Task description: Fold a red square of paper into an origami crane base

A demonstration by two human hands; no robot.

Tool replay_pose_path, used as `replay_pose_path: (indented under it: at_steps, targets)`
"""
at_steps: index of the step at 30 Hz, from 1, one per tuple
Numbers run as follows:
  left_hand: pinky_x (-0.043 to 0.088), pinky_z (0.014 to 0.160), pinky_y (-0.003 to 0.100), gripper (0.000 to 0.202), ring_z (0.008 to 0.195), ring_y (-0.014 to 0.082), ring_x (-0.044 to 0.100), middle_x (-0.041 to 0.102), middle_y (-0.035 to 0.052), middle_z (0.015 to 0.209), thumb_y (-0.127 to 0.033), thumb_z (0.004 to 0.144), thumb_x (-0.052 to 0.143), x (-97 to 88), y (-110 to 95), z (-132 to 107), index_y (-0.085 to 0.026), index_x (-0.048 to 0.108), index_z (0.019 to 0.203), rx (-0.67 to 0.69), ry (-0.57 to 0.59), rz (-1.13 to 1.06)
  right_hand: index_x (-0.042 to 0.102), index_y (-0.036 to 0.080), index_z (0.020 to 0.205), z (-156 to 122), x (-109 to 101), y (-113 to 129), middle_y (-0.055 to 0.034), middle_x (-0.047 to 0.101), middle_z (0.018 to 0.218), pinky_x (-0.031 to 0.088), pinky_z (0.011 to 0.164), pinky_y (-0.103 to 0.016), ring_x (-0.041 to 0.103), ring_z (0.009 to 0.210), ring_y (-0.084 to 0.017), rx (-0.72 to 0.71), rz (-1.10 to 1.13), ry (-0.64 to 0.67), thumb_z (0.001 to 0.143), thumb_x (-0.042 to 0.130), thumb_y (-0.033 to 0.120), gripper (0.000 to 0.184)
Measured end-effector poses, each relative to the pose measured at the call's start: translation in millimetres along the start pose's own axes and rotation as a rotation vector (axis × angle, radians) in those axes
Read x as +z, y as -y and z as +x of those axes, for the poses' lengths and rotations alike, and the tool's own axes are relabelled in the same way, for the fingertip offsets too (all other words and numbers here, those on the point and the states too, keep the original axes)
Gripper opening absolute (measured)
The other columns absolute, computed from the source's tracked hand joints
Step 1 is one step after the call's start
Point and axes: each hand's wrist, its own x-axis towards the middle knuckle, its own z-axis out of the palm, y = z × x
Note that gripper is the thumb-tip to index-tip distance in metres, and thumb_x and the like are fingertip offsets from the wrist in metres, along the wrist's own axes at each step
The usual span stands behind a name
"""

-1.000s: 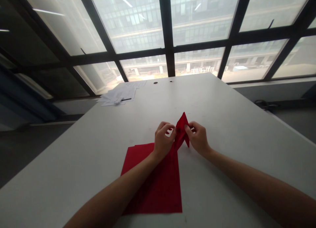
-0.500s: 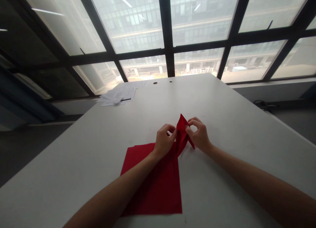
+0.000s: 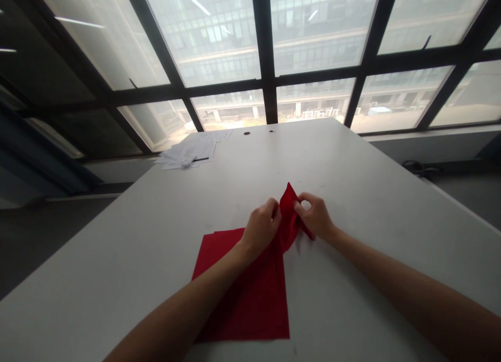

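Observation:
Between my two hands stands a folded red sheet [image 3: 289, 210], pinched upright with a pointed tip at the top. I cannot tell whether it is paper or thin cloth. My left hand [image 3: 260, 227] is closed on its left edge. The thumb and fingers of my right hand [image 3: 317, 217] pinch its right side, and a red corner sticks out below them. Under my left forearm lie flat red sheets [image 3: 256, 304] with slightly uneven edges. The folded piece's lower part meets their upper right corner; whether they are joined is hidden.
The white table [image 3: 352, 278] stretches to a wall of dark-framed windows [image 3: 268, 80]. Loose white papers [image 3: 188, 148] with a dark pen [image 3: 201, 159] lie at its far left. Two small round holes are near the far edge. Dark cables [image 3: 420, 168] lie beyond the right edge.
The fingers of my left hand have curled in tighter on the folded red sheet. Its lower right corner has swung slightly to the right, and my right hand has shifted a little.

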Motion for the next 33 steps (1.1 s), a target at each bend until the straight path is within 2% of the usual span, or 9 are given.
replay_pose_path:
  at_steps: [4,7,12,17,20,23,27,29,33]
  targets:
    - [0.036,0.049,0.021,0.015,0.051,0.0116,0.053,0.060,-0.0030,0.060,-0.030,0.090,0.057,5.2,10.9,3.9,-0.019,0.055,0.080,-0.212,-0.031,-0.281,0.064,0.018,0.070,4.5,-1.7,-7.3,0.0001,0.063,0.064,0.043,0.054,-0.026,0.054,0.058,-0.015,0.148,0.314,0.039,0.087,0.060,0.038,0.027]
    - [0.038,0.045,0.020,0.023,0.049,0.0137,0.058,0.065,-0.0006,0.060,-0.040,0.087,0.063,6.8,17.4,7.9,-0.018,0.056,0.084,-0.351,-0.027,-0.490,0.067,0.017,0.074,5.4,-3.3,-6.2,-0.0006,0.065,0.068,0.045,0.057,-0.026,0.056,0.061,-0.015,0.137,0.381,0.058,0.087,0.063,0.043,0.029]
    - [0.045,0.045,0.021,0.039,0.054,0.0175,0.066,0.071,0.0038,0.066,-0.046,0.080,0.073,1.5,15.8,9.4,-0.016,0.057,0.100,-0.456,-0.045,-0.660,0.070,0.017,0.083,4.5,-4.7,-5.7,-0.0027,0.069,0.074,0.048,0.061,-0.027,0.061,0.067,-0.017,0.100,0.413,0.125,0.088,0.062,0.052,0.036]
    - [0.051,0.050,0.024,0.043,0.060,0.0193,0.070,0.073,0.0056,0.072,-0.047,0.080,0.074,-2.0,13.5,8.1,-0.016,0.057,0.104,-0.456,-0.072,-0.744,0.070,0.017,0.083,5.4,-2.0,-11.9,-0.0032,0.069,0.075,0.049,0.064,-0.029,0.062,0.068,-0.018,0.101,0.414,0.146,0.089,0.062,0.051,0.035]
    - [0.050,0.049,0.023,0.041,0.058,0.0192,0.069,0.072,0.0048,0.070,-0.046,0.078,0.074,-1.1,15.0,8.1,-0.016,0.059,0.100,-0.448,-0.105,-0.721,0.069,0.019,0.093,5.1,-2.4,-8.7,-0.0044,0.070,0.086,0.052,0.072,-0.033,0.064,0.078,-0.020,0.061,0.311,0.035,0.092,0.057,0.043,0.026]
    - [0.046,0.043,0.021,0.038,0.050,0.0174,0.066,0.070,0.0026,0.063,-0.043,0.076,0.076,0.1,16.2,8.3,-0.015,0.059,0.096,-0.462,-0.168,-0.666,0.067,0.023,0.104,1.2,-5.3,1.6,-0.0070,0.067,0.104,0.051,0.087,-0.040,0.062,0.098,-0.023,-0.128,0.202,-0.050,0.091,0.054,0.027,0.019]
    - [0.046,0.043,0.021,0.037,0.051,0.0177,0.066,0.069,0.0020,0.062,-0.040,0.075,0.075,0.5,16.0,7.9,-0.016,0.058,0.096,-0.447,-0.191,-0.653,0.070,0.026,0.096,-4.5,-6.9,13.4,-0.0071,0.066,0.107,0.048,0.095,-0.045,0.059,0.105,-0.025,-0.329,0.086,0.004,0.086,0.056,0.015,0.021]
    - [0.048,0.045,0.022,0.035,0.053,0.0187,0.068,0.070,0.0023,0.062,-0.039,0.078,0.074,0.3,15.2,7.6,-0.016,0.057,0.097,-0.426,-0.178,-0.648,0.072,0.027,0.093,-4.3,-6.0,13.5,-0.0063,0.067,0.104,0.048,0.093,-0.045,0.059,0.102,-0.025,-0.317,0.058,-0.026,0.085,0.062,0.017,0.016]
    - [0.056,0.053,0.029,0.032,0.056,0.0214,0.071,0.072,0.0044,0.066,-0.038,0.081,0.070,0.1,12.4,8.0,-0.016,0.054,0.099,-0.445,-0.158,-0.685,0.072,0.024,0.087,1.3,-4.6,5.2,-0.0055,0.068,0.093,0.052,0.083,-0.040,0.062,0.090,-0.022,-0.172,0.154,-0.112,0.087,0.064,0.023,0.008]
